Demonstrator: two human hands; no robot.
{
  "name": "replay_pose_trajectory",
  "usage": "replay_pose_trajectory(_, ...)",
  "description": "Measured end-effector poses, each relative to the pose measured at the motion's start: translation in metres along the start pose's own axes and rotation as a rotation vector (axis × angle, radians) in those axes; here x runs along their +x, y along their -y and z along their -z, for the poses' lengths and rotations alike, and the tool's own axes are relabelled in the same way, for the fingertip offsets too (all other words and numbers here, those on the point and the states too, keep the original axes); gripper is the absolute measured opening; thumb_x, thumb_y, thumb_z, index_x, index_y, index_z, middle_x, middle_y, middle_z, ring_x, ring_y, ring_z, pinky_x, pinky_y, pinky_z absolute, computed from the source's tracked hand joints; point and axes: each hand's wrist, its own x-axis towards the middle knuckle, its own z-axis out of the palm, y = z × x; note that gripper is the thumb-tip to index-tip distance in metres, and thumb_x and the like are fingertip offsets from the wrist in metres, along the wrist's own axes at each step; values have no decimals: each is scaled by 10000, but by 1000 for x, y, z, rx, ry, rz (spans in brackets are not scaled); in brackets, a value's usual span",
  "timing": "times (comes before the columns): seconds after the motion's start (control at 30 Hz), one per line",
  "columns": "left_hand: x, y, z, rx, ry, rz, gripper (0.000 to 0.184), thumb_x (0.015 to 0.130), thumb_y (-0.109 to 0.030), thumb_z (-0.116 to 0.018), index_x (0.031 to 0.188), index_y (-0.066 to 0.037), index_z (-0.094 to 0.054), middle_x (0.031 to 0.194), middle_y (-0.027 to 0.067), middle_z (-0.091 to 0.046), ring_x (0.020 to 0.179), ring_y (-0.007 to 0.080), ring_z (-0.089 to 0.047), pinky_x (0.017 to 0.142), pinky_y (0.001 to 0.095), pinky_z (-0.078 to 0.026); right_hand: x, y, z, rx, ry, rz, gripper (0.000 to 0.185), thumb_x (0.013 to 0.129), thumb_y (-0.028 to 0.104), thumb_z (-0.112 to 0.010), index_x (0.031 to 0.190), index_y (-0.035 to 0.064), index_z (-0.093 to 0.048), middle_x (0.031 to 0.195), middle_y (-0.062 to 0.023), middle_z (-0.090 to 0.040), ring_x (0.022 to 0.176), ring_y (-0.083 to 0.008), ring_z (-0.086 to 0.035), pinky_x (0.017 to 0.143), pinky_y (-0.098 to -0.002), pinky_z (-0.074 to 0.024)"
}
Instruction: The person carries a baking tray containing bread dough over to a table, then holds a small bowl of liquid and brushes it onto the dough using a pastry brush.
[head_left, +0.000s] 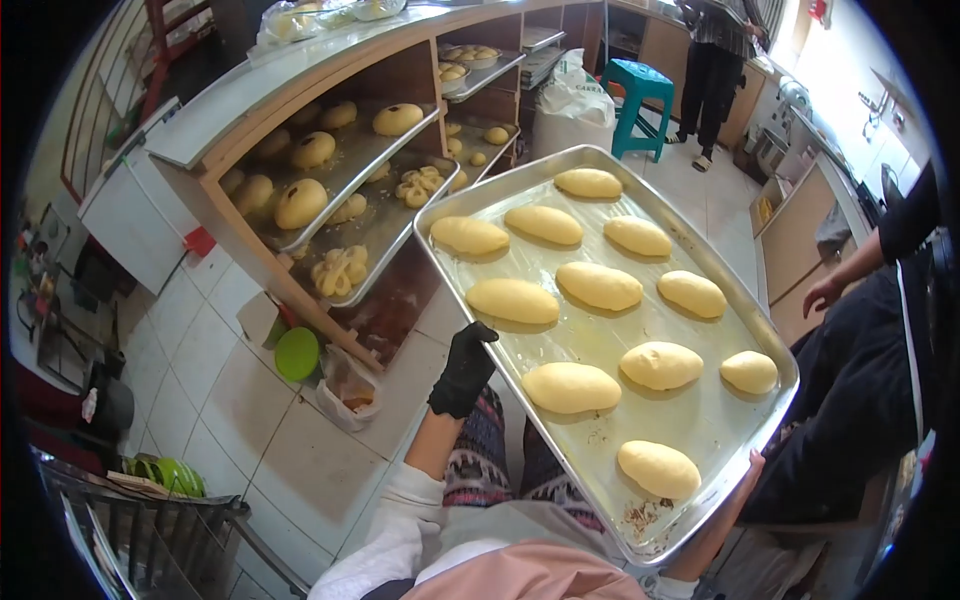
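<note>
Tilted in front of me is a metal baking tray (690, 415) with several oval pieces of pale dough (600, 286) spread over its greased surface. My left hand (466, 368), in a black glove, grips the tray's left rim, its fingers mostly underneath. On the lower right side, my bare right hand (745, 478) supports the same tray; most of it is hidden by the tray. Brown crumbs (648, 516) lie near the bottom corner.
To the left stands a wooden rack (222, 160) holding trays of shaped dough (302, 204). A green bowl (297, 354) and a plastic bag (349, 392) sit on the floor. Behind are a sack (574, 115) and a teal stool (637, 105). Another person's hand (825, 293) is at right; someone stands farther back.
</note>
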Motion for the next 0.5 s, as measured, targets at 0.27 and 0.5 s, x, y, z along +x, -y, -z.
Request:
replay_pose_trajectory(0.27,89,-106,-90,-341,-148,357,165,693,-103,-559,842,-30,-554,888,58,-555,864,166,-520,831,287,-422,-32,81,-84,-85,-6,38,574,803,448,-426,1196,31,-398,1170,-129,-427,1067,-260,-417,908,-372,-321)
replay_pose_trajectory(0.5,128,-158,-136,-405,-153,285,41,717,-59,-541,758,-52,-542,771,38,-532,777,136,-504,778,269,-423,-43,181,-118,32,-4,-39,632,800,470,-407,1230,9,-360,1232,-139,-386,1096,-265,-399,913,-386,-318)
